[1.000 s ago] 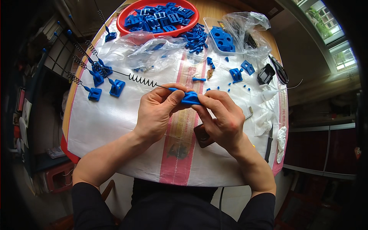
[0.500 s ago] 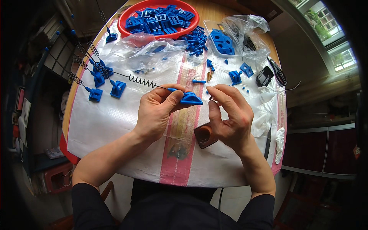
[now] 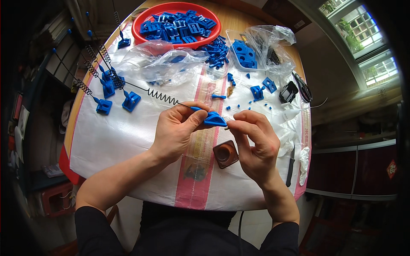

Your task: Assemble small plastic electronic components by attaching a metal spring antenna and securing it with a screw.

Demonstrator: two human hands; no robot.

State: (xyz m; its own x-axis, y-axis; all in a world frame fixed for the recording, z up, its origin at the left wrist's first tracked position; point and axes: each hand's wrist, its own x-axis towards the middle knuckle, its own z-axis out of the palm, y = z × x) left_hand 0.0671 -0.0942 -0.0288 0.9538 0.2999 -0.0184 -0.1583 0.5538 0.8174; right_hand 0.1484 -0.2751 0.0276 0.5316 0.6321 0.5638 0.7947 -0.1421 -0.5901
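Observation:
My left hand (image 3: 176,131) pinches a blue plastic base (image 3: 215,120) between thumb and fingers. From the base a black wire with a coiled spring (image 3: 162,96) runs out to the upper left. Close to the base's right end, my right hand (image 3: 259,147) has thumb and forefinger pressed together on a small thin pin (image 3: 227,128); only its tip shows, and whether it touches the base I cannot tell. Just below, a brown square-edged dish (image 3: 225,154) sits on the white woven sheet (image 3: 128,170).
Finished-looking blue bases with springs (image 3: 131,101) stand at the left, wires rising. A red basin (image 3: 137,33) of blue parts, a plastic bag (image 3: 164,64) and a clear box (image 3: 248,69) lie farther back. Brass pins (image 3: 230,90), a white bottle (image 3: 291,113) and a black-handled tool (image 3: 290,173) lie nearby.
My right hand has moved down and slightly left, bringing the pin to the base's right end. My left hand still holds the base, now a little lower and more tilted.

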